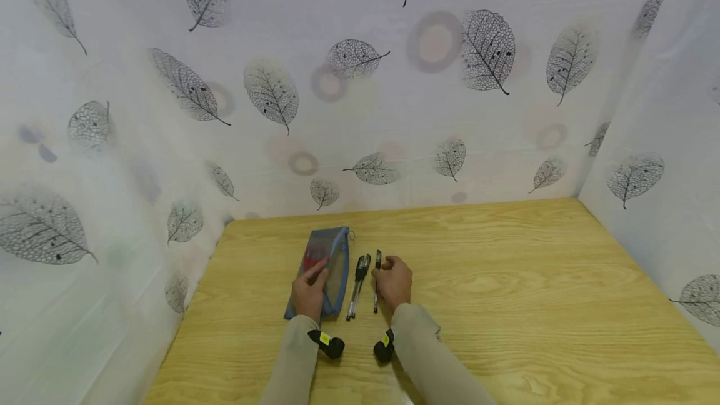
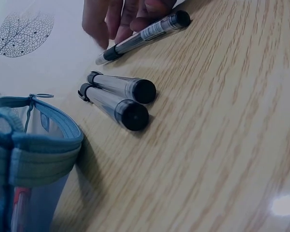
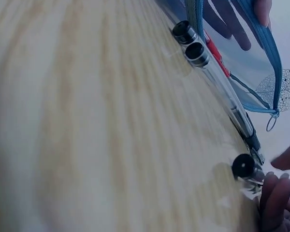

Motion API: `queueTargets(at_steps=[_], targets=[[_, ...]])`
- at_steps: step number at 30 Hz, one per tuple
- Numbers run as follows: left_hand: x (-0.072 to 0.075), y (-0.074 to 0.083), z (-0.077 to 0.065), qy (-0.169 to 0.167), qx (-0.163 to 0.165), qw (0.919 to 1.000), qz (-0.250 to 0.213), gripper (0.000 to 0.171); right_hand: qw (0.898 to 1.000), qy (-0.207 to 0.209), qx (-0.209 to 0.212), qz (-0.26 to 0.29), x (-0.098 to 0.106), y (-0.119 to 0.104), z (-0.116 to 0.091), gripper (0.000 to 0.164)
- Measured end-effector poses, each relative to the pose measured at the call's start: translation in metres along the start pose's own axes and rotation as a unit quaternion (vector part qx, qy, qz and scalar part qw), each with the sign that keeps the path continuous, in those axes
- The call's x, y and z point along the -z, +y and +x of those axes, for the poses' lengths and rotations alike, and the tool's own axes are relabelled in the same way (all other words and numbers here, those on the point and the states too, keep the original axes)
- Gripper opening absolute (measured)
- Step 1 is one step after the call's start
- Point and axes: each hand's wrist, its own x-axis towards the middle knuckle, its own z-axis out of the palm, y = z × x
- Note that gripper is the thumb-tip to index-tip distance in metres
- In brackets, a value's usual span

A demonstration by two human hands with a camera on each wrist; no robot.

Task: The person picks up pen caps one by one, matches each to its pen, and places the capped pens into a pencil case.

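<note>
In the head view my left hand (image 1: 308,295) grips the opening edge of a blue-trimmed, see-through zip pouch (image 1: 342,280). The right wrist view shows that thumb on the zipper edge, with fingers showing through the pouch wall. Red pens (image 3: 215,54) are visible inside. My right hand (image 1: 394,281) has its fingers around a clear, black-capped gel pen (image 2: 150,34) lying low at the wood-grain table. Its thumb and fingertips lie on either side of the barrel; full contact is hard to see. Two similar pens (image 1: 357,286) lie side by side between the hands.
The wood-grain table (image 1: 506,292) stretches widest to the right. White leaf-printed sheeting (image 1: 394,105) rises behind it and on both sides. A black wrist camera (image 1: 332,347) is strapped to the left wrist, another (image 1: 384,349) to the right.
</note>
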Motion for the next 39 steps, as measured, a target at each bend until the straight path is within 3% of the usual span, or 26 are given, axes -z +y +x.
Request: queueTargets(at_steps=[7,13,25,36,39], targets=[[0.001,0.002,-0.002,-0.004,0.001,1.0,-0.004,0.021,1.0,-0.012,0.011,-0.021,0.003,-0.004,-0.001,0.055],[0.001,0.002,-0.002,-0.001,0.001,1.0,-0.003,0.021,1.0,-0.022,0.019,-0.006,0.005,-0.003,-0.002,0.063],[0.001,0.0,-0.001,-0.009,0.006,0.9999,-0.008,0.022,0.999,-0.013,0.03,-0.012,0.004,0.001,-0.001,0.057],[0.0,-0.002,0.0,-0.006,0.0,1.0,-0.001,0.021,0.998,-0.013,0.036,0.05,0.005,0.007,-0.002,0.054],[0.0,-0.003,0.001,-0.005,0.0,1.0,-0.001,0.021,0.998,-0.01,0.042,0.044,0.005,0.008,-0.001,0.053]])
